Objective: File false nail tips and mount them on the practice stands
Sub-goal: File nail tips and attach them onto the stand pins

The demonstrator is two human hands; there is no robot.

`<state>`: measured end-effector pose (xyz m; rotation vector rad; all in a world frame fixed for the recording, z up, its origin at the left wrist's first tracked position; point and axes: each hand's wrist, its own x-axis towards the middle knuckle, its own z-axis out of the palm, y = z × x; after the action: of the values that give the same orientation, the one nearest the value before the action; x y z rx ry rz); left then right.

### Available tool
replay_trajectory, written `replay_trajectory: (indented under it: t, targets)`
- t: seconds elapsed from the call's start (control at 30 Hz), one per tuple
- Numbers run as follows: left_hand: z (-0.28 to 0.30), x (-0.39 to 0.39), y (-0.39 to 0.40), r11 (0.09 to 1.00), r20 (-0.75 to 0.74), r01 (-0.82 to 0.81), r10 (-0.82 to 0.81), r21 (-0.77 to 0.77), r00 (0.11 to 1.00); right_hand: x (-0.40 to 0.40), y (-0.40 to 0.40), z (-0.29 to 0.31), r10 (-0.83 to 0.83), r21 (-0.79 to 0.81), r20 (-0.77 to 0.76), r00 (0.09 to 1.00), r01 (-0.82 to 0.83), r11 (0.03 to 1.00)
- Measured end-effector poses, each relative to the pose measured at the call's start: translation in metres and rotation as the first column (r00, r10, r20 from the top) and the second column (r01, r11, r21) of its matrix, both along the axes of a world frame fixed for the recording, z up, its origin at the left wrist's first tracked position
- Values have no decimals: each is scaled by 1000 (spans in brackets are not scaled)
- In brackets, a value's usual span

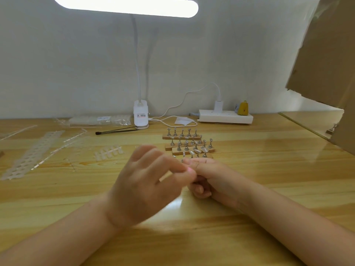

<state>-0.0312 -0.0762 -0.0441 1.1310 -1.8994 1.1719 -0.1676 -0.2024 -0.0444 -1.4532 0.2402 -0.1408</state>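
Nail tips are hard for me to make out at the hands: where my left hand [151, 179] and right hand [208, 179] meet above the wooden table [269, 169], I see only a small pinkish spot at the left thumb and forefinger, too blurred to name. The left thumb and forefinger pinch together there while its other fingers fan out loosely, smeared by motion. The right hand is curled, fingers folded toward the palm, its thumb meeting the left fingertips; whether it grips anything I cannot tell.

Just beyond the knuckles stand the practice stands [189, 143], rows of small silvery metal pegs on pale wooden strips. The nearest row is partly hidden behind my right hand, and a few of its pegs carry clear, glossy nail tips [197, 149].

Left of them a short clear strip of unmounted tips [108, 151] lies flat on the glossy grain, and further left a long translucent perforated strip [32, 155] runs off toward the edge.

Farther back lie a thin black-tipped tool [117, 131], a clear plastic bag [99, 120], a white clip lamp [141, 116] with its lit head cut off at the top, and a white power strip [225, 116]. Brown cardboard [324, 54] blocks the upper right corner.
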Motion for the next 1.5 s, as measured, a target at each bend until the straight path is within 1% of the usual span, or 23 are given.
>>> replay_trajectory:
  t: [0.07, 0.17, 0.23, 0.27, 0.33, 0.4, 0.43, 0.47, 0.53, 0.6, 0.67, 0.73, 0.8, 0.87, 0.97, 1.03, 1.1, 1.17, 1.23, 1.3, 1.37, 1.43, 1.5]
  targets:
    - [-3, -9, -1, 999, 38, 32, -33, 5, 999, 0, 1, 1, 19, -48, -9, 1000, -20, 999]
    - [-3, 8, -2, 994, 46, -105, 103, 32, 994, 0, 3, 2, -8, -45, -17, 1000, 8, 999]
    - [0, 21, 0, 983, 11, -175, 175, 48, 985, 0, 2, 2, -51, -11, -23, 998, 51, 999]
    - [1, 22, 1, 985, -12, -168, 169, 45, 986, 1, 2, 1, -67, 1, -23, 998, 67, 998]
    - [0, 13, 1, 996, -21, -84, 84, 12, 996, 2, 2, 0, -74, 10, -19, 997, 75, 997]
    - [-4, -3, -2, 1000, 22, 12, -12, 4, 1000, 3, 2, -2, -53, -16, -9, 999, 53, 998]
    - [-5, -7, -2, 999, 47, 26, -26, 19, 999, 3, 2, -2, -47, -35, -4, 999, 47, 998]
    - [-5, -6, -3, 999, 63, 5, -7, 38, 998, 3, 3, -2, -54, -45, 2, 999, 54, 998]
    - [-1, 8, -1, 992, 69, -113, 110, 48, 992, 4, 2, -1, -108, -23, 10, 994, 108, 994]
    - [2, 20, 1, 979, 36, -200, 199, 45, 979, 4, 2, -2, -172, 6, 16, 985, 172, 985]
    - [3, 16, 1, 984, 12, -175, 174, 25, 985, 5, 2, -3, -208, 2, 20, 978, 208, 978]
    - [0, 1, -1, 996, 47, -86, 86, 7, 995, 4, 2, -3, -183, -34, 22, 983, 183, 982]
    - [-4, -9, -3, 998, 89, -59, 57, 15, 994, 4, 3, -2, -153, -61, 19, 988, 154, 986]
    - [-1, -2, -1, 992, 87, -124, 121, 34, 989, 4, 3, -1, -192, -35, 13, 981, 193, 981]
    - [3, 12, 1, 971, 22, -236, 236, 20, 972, 4, 2, -2, -261, -8, 4, 965, 261, 965]
    - [3, 6, 0, 982, -12, -190, 190, 0, 982, 4, 2, -2, -248, -27, 3, 969, 248, 968]
    - [-1, -7, -2, 997, 9, -80, 81, -12, 997, 3, 4, -1, -193, -63, 6, 981, 193, 979]
    - [-4, -14, -3, 999, 42, -45, 45, 0, 998, 4, 6, 0, -124, -94, 8, 992, 124, 988]
    - [-3, -8, -3, 995, 29, -94, 93, 18, 995, 4, 5, 0, -110, -71, 14, 994, 110, 991]
    - [-2, 3, -2, 985, 16, -172, 172, 15, 985, 4, 2, 0, -144, -10, 17, 989, 144, 989]
    - [-2, 10, 0, 981, -7, -196, 196, -6, 981, 4, 0, -2, -158, 14, 17, 987, 158, 987]
    - [-3, 4, -1, 994, -31, -109, 109, -13, 994, 4, 1, -2, -127, 8, 29, 991, 127, 992]
    - [-5, -7, -3, 1000, -18, -17, 17, 0, 1000, 4, 2, -2, -74, -10, 47, 996, 74, 997]
